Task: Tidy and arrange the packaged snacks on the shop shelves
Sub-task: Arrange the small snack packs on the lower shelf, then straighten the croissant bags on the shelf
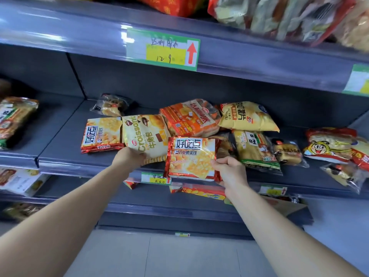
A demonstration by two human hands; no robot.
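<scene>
Both arms reach up to the middle shelf [65, 160], a grey-blue one w/ snack packs lying loose on it. R hand [229, 170] grips the lower right corner of a red-edged cracker pack [191, 156], thumb on the front, fingers curled behind; pack is held upright, facing the camera, in front of the shelf lip and over the price tag [155, 177] on the edge strip. L hand [129, 158] is closed on the bottom edge of the croissant bag [143, 134], which lies on the shelf just left of the held pack; fingers mostly hidden under the bag. Left of that bag, touching it, a 2nd cracker pack [102, 134] of the same kind lies flat, turned sideways. Behind: an orange pie pack [189, 118] and a yellow chip bag [247, 116] side by side, the chip bag resting on other packs. A small clear-wrapped bun [110, 105] sits farther back on the left. More packs lie right of the hand, incl. a bee-cartoon bag [327, 144]. Upper shelf edge carries a green tag [162, 48] w/ a red arrow.
</scene>
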